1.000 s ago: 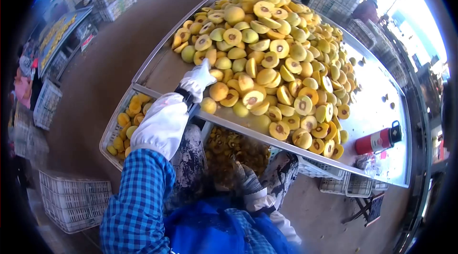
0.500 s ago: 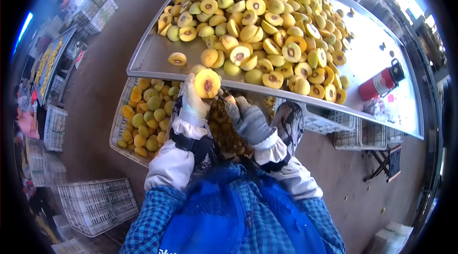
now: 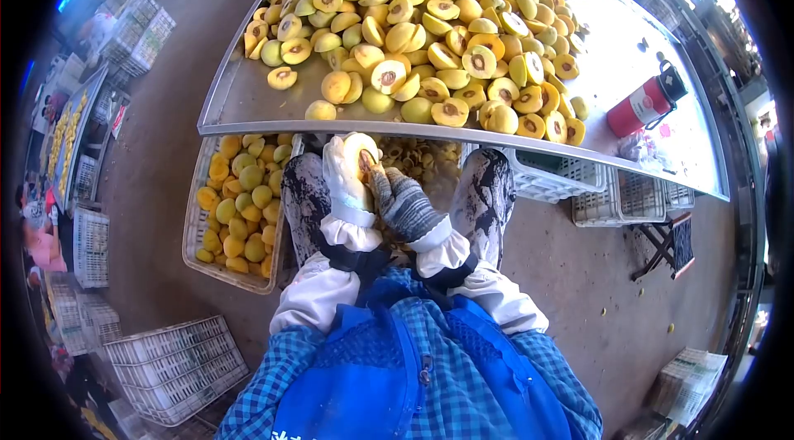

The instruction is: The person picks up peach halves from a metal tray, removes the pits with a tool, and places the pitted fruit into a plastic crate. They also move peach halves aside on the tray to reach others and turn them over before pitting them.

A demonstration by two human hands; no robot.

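Observation:
My left hand (image 3: 341, 179), in a pale glove, holds a halved yellow peach (image 3: 359, 145) with its cut face and brown pit turned to the right. My right hand (image 3: 405, 207), in a grey knitted glove, is closed, its fingertips against the cut face beside the pit. Whatever those fingers grip is hidden. Both hands are just below the near edge of a metal table (image 3: 248, 109) heaped with peach halves (image 3: 388, 76). Beneath them, between my knees, lies a mass of small brownish-yellow pieces (image 3: 422, 160).
A crate of peaches (image 3: 193, 233) stands left of my knees. On the table's right lie a red bottle (image 3: 637, 109) and a clear plastic bag (image 3: 643, 150). White crates (image 3: 174, 370) stand lower left and under the table, near a folding stool (image 3: 680, 246).
My right hand has moved left and up to the peach half. The half has tilted, its cut face now towards my right hand. A peach now sits at the table's near edge.

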